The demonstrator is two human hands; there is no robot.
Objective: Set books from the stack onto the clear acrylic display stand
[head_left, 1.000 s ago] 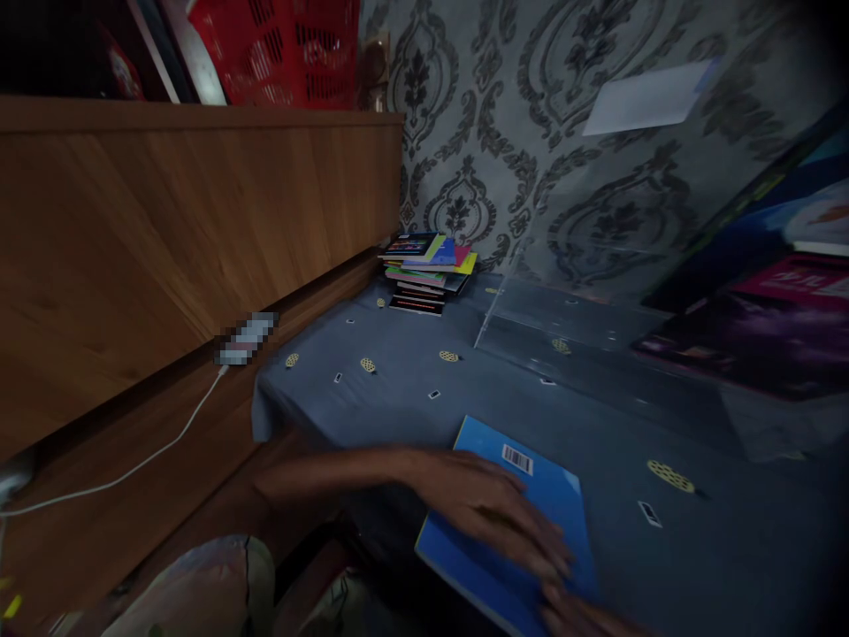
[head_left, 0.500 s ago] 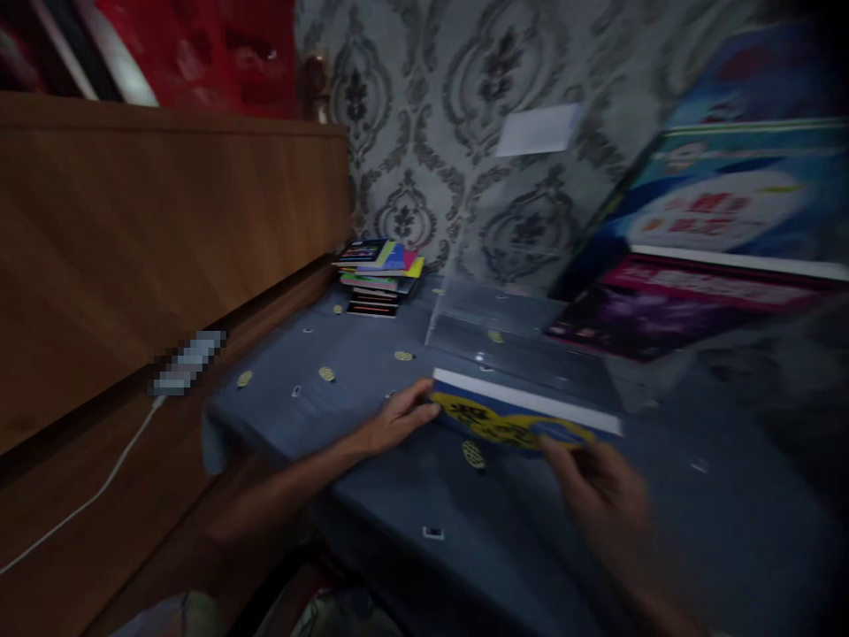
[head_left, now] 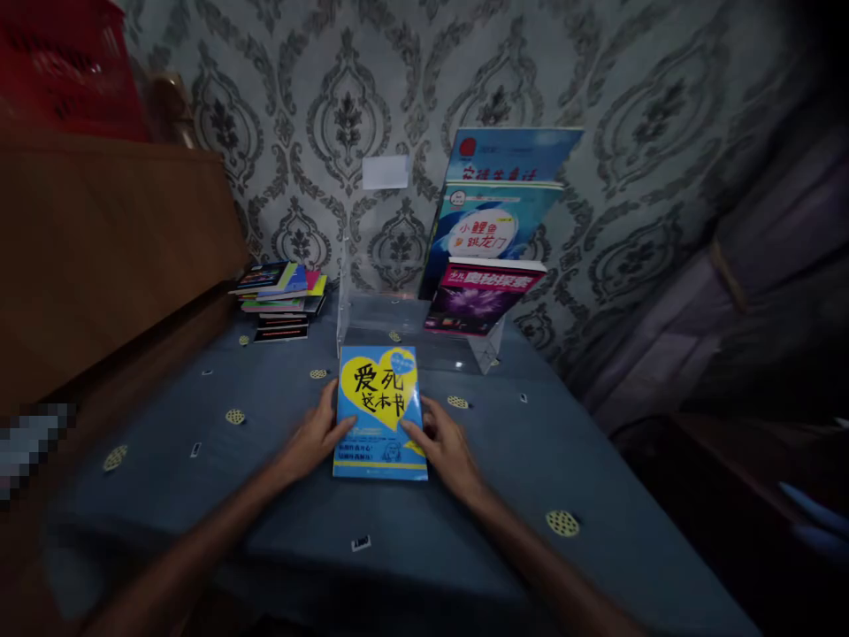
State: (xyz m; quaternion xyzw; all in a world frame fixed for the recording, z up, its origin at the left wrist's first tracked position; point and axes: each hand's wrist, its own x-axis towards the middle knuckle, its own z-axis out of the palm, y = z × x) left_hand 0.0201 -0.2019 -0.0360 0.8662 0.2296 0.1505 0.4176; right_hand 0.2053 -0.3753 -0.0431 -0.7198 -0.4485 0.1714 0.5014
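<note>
A blue book [head_left: 371, 451] with a yellow heart and black lettering on its cover is held upright-reading toward me, just in front of a clear acrylic stand. My left hand [head_left: 318, 433] grips its left edge, thumb on the cover. On the opposite edge, my right hand [head_left: 447, 442] is closed the same way. Behind the book, the clear stand [head_left: 371, 305] bears a purple-and-pink book [head_left: 481, 296], a teal book [head_left: 494, 221] and a blue book at the back [head_left: 514, 152], all leaning on its right side. The stand's left side shows only transparent plastic and a white label.
A pile of several books [head_left: 282, 296] stands at the back left of the cloth-covered table [head_left: 265, 495]. A wooden cabinet [head_left: 112, 257] borders the left, with a red basket [head_left: 70, 66] on top. At right hangs a tied curtain [head_left: 736, 274].
The view has swung to the right. The book, earlier seen nearly edge-on, now shows its full front cover. Both hands keep hold of it.
</note>
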